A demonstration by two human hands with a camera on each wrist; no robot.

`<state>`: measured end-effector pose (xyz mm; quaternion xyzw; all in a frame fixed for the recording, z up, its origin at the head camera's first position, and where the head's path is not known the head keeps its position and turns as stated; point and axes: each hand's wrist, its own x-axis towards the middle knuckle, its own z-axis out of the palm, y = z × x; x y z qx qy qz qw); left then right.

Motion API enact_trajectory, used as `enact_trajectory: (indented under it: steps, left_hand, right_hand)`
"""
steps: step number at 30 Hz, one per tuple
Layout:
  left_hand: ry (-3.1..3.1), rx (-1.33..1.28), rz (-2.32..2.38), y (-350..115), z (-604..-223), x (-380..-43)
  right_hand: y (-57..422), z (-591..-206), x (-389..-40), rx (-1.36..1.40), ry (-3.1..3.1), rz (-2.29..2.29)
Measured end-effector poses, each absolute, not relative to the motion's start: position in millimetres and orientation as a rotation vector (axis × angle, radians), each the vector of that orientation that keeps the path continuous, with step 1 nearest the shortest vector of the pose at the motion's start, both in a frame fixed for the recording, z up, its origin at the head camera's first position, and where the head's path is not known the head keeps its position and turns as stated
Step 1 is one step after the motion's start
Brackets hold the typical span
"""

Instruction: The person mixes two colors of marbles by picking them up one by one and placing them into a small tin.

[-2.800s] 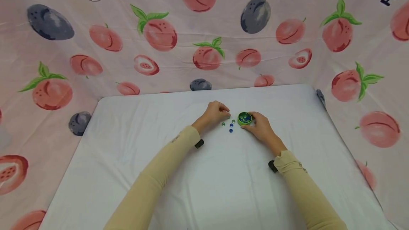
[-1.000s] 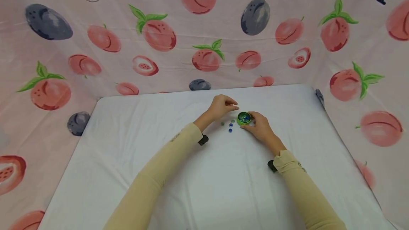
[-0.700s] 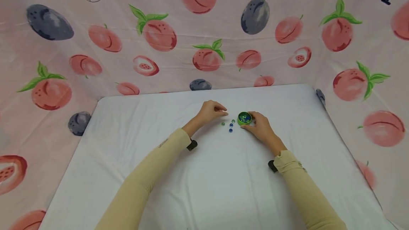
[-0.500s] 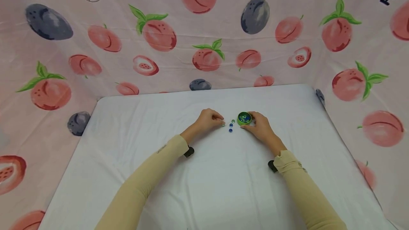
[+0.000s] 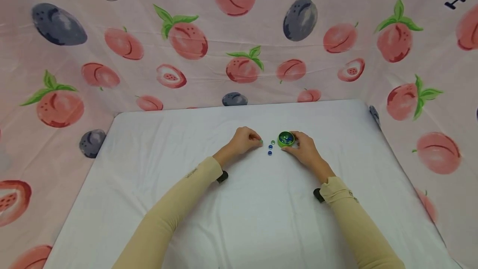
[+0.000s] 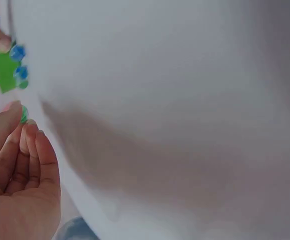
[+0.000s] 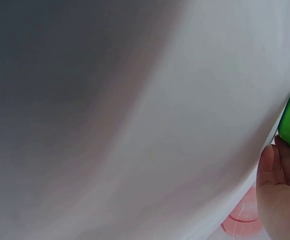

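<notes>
My left hand (image 5: 244, 140) pinches a green glass marble (image 6: 24, 114) between thumb and index fingertips, a little left of the loose marbles. The other fingers of that hand lie bent behind it in the left wrist view. My right hand (image 5: 307, 149) grips a small round green cup (image 5: 282, 145) from its right side, thumb in front and fingers behind. The cup stands upright with several blue and green marbles (image 5: 286, 138) inside. Between the hands lie one green marble (image 5: 273, 142) and two blue marbles, the farther one (image 5: 270, 147) and the nearer one (image 5: 270, 153).
A white cloth (image 5: 246, 211) covers the table, with slight creases. Its back edge runs a short way behind the hands. A pink fruit-print curtain (image 5: 209, 78) hangs behind and on both sides. A black wrist camera (image 5: 222, 177) sits under the left sleeve.
My left hand moved from above the cup back to the left and down, then took the leftmost green marble and raised it slightly. Another green marble is gone from the cloth. My right hand stayed on the cup.
</notes>
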<state>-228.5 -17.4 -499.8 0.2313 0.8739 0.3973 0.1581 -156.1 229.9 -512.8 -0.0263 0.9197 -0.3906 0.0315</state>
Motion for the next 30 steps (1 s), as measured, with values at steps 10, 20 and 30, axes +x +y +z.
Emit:
enact_trajectory:
  steps: [10,20,30]
  left_hand:
    - [2.579,0.679,1.243,12.3,-461.7,-250.8]
    - [2.496,0.746,1.133,46.7,-483.8,-239.4]
    - [2.468,0.766,1.148,50.4,-496.5,-229.8]
  right_hand:
    - [231.1,-514.1,-157.2,-0.071,2.836,-1.181]
    - [230.6,-517.5,-158.2,-0.126,2.863,-1.227]
    - [234.3,-520.0,-158.9,-0.126,2.882,-1.203]
